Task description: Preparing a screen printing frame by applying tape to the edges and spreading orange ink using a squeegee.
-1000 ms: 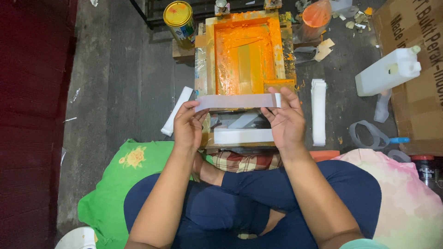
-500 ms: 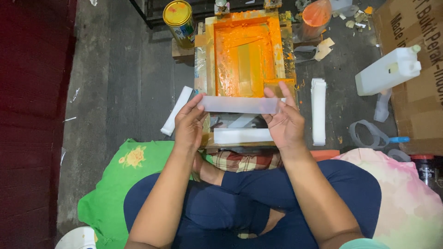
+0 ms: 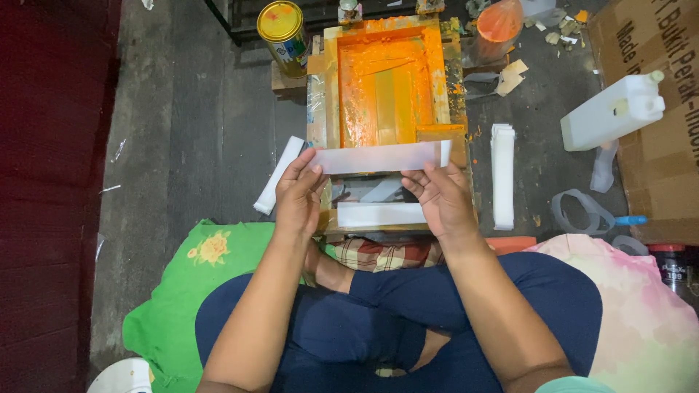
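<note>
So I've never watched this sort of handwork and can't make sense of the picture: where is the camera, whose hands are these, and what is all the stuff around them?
The camera sits on the person's head and looks straight down, so you see their own arms and crossed legs on the floor. The left hand and right hand each pinch one end of a long white paper strip, holding it level above the work. Just beyond it lies a wooden frame smeared with orange ink, set on a small stand. Below the held strip, another white strip rests on the stand. A stack of white strips lies to the right and another pile to the left. Around them sit a yellow-lidded tin, a white plastic jug and a cardboard box. A green cloth lies under the legs.
</note>
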